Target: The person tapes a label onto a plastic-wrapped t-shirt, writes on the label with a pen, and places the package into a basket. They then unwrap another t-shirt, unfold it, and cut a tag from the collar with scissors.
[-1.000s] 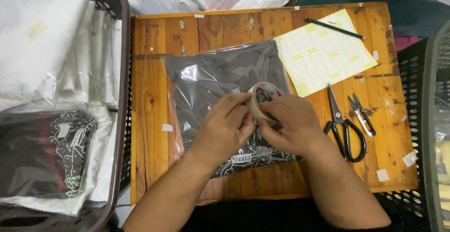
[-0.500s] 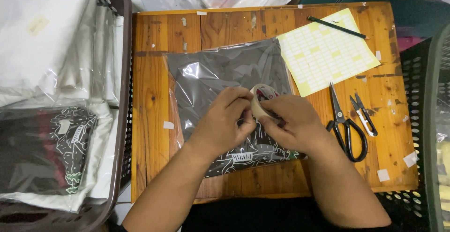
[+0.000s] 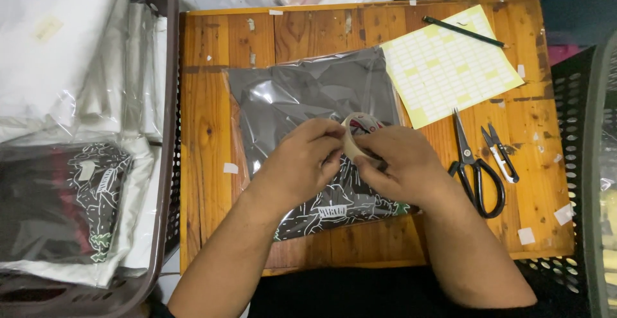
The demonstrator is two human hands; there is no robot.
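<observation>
A dark printed garment in a clear plastic bag lies flat on the small wooden table. Above its middle both of my hands meet on a roll of beige tape. My right hand grips the roll from the right side. My left hand pinches at the roll's near edge with thumb and fingers. The lower half of the bag is hidden under my hands and forearms.
Black scissors and small thread snips lie to the right of the bag. A yellow label sheet with a dark pen sits at the far right. A brown basket of bagged garments stands on the left, a black basket on the right.
My hands and the tape roll have stayed over the bag with only small finger shifts at the roll's edge. Nothing else has moved.
</observation>
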